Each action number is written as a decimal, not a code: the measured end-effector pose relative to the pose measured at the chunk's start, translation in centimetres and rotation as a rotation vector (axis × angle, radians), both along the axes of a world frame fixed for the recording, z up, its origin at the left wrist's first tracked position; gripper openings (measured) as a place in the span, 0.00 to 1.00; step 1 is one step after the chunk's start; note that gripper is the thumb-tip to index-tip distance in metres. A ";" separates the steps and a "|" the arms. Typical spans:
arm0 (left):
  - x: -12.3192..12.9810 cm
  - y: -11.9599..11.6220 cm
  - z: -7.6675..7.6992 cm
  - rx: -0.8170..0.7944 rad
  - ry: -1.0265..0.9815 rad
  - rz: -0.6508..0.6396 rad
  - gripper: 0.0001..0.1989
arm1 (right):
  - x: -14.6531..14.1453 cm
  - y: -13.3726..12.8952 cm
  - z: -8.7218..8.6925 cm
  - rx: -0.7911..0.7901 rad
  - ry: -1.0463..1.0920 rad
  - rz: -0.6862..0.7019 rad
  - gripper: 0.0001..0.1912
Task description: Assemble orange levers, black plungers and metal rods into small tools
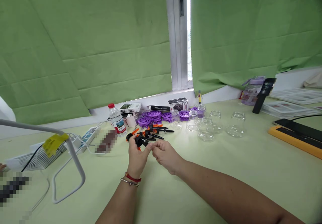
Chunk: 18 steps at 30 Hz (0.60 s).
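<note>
My left hand (137, 158), with a red band and a metal bracelet at the wrist, is wrapped round a black plastic part (142, 141) with a little orange on it. The part's exact kind is hard to make out. My right hand (167, 154) is closed in a pinch against the left thumb, at the near end of that part. Whatever lies between the right fingertips is hidden. Just beyond both hands several similar black and orange parts (153, 134) lie in a loose pile. Purple slotted discs (154, 116) are heaped behind them.
Several clear glass jars (205, 131) stand right of the pile. A red-capped water bottle (117, 120), power strip (89, 135) and grey bent tube stand (82, 173) are at left. At right are a purple bottle (252, 91), black comb (264, 94) and orange-black device (294, 138).
</note>
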<state>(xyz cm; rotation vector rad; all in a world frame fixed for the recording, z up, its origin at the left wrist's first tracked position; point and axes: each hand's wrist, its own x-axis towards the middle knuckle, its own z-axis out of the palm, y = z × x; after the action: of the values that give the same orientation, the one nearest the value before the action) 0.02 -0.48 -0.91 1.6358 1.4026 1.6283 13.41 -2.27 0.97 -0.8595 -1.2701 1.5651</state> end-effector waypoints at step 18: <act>1.0 -0.5 -0.4 -0.062 0.329 -0.054 0.49 | 0.7 0.4 0.8 -0.122 -0.103 -0.093 0.04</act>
<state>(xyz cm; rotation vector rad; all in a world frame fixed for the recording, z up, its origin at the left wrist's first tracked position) 0.98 -1.01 -1.27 1.9516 1.5302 1.3142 14.11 -1.82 1.74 -1.0737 -1.1978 1.5536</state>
